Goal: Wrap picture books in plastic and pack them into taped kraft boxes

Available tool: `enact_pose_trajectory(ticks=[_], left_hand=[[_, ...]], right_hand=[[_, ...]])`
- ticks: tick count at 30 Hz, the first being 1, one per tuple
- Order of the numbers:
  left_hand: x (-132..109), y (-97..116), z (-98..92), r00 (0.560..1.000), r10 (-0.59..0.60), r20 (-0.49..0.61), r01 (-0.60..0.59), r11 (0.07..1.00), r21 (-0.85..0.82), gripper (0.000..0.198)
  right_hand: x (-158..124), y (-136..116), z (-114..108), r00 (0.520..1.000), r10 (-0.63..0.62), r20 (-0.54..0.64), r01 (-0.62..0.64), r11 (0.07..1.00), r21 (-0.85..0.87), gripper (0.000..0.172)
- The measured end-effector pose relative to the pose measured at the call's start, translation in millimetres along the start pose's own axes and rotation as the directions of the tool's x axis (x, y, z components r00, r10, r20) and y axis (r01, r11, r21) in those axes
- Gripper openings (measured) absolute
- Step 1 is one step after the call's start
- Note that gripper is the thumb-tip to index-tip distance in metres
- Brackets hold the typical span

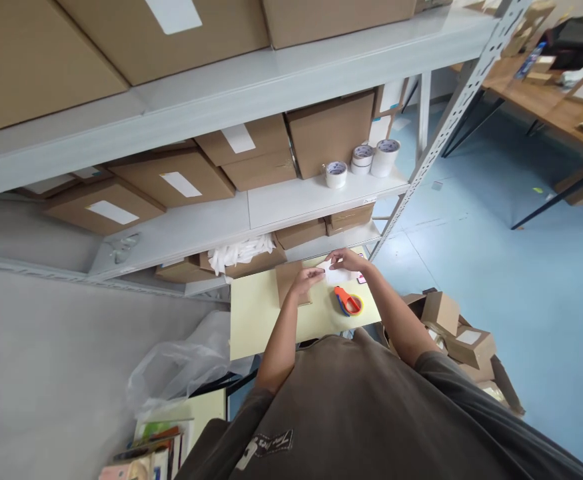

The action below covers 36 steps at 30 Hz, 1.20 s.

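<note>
Both hands are over a pale yellow table (251, 313). My left hand (308, 279) has its fingers pinched at the left edge of a small white paper (340, 275), above a flat brown cardboard piece (287, 280). My right hand (342, 259) holds the same paper from its upper side, fingers bent onto it. Just below the paper, an orange tape dispenser (346, 300) with a yellow-edged roll lies on the table. A pink-and-white item (362, 278) shows partly beside my right wrist.
Metal shelves (291, 207) with cardboard boxes (331, 133) and white tape rolls (336, 175) rise beyond the table. A carton of small boxes (471, 337) stands on the floor at right. Plastic wrap (186, 360) hangs at left, above books (161, 453). A wooden table (536, 100) stands farther right.
</note>
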State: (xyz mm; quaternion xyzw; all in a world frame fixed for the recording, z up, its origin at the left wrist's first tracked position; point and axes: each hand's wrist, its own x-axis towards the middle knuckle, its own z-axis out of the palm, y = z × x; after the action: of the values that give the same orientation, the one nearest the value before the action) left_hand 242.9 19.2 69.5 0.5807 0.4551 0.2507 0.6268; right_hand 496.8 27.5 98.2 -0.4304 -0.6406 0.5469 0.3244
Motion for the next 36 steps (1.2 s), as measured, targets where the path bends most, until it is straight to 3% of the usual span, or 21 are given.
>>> enact_pose_trajectory(ticks=[2,5,8,10,13,17,22,29,31,33,35,36], left_hand=[[-24,-2,-4.9,0.999,-0.020,-0.049,0.021,0.999,0.029,0.040],[-53,-11,-13.0,0.974,-0.086,-0.210,0.099,0.994,0.050,0.036],[-81,-25,-25.6,0.896,-0.213,-0.390,0.200,0.977,-0.075,0.026],[-98,-33,-32.9,0.838,-0.299,-0.458,0.218,0.951,-0.221,0.022],[-114,-41,-36.6,0.796,-0.360,-0.487,0.165,0.903,-0.397,0.028],[-111,-41,-27.3,0.800,-0.338,-0.497,0.081,0.880,-0.468,0.040],[-96,-35,-8.8,0.854,-0.255,-0.454,0.024,0.890,-0.455,0.047],[-93,-31,2.9,0.881,-0.225,-0.416,0.059,0.925,-0.376,0.057],[-94,-29,5.2,0.856,-0.248,-0.454,0.070,0.925,-0.373,0.060],[-97,-25,6.1,0.773,-0.242,-0.586,0.063,0.949,-0.309,0.066],[-102,-19,4.7,0.689,-0.158,-0.707,0.048,0.984,-0.173,0.067],[-106,-15,3.2,0.688,-0.100,-0.718,0.042,0.994,-0.098,0.061]], right_hand=[[15,-5,19,0.999,-0.023,0.044,0.025,0.998,-0.065,0.036],[37,-14,55,0.992,-0.099,0.076,0.113,0.972,-0.208,0.024],[45,-15,91,0.958,-0.279,-0.067,0.247,0.920,-0.304,0.025],[42,-9,110,0.920,-0.323,-0.222,0.255,0.923,-0.289,0.029],[26,8,133,0.925,-0.155,-0.347,0.110,0.983,-0.145,0.031],[-4,26,157,0.970,0.074,-0.232,-0.046,0.991,0.125,0.033],[-26,23,167,0.976,0.120,-0.179,-0.061,0.950,0.305,0.034],[-31,10,161,0.972,0.105,-0.212,-0.039,0.955,0.295,0.033],[-33,6,159,0.975,0.089,-0.201,-0.029,0.958,0.284,0.034],[-35,3,157,0.977,0.075,-0.198,-0.019,0.962,0.272,0.037],[-38,-1,155,0.978,0.065,-0.196,-0.010,0.963,0.269,0.039],[-39,-3,154,0.980,0.058,-0.190,-0.005,0.964,0.267,0.040]])
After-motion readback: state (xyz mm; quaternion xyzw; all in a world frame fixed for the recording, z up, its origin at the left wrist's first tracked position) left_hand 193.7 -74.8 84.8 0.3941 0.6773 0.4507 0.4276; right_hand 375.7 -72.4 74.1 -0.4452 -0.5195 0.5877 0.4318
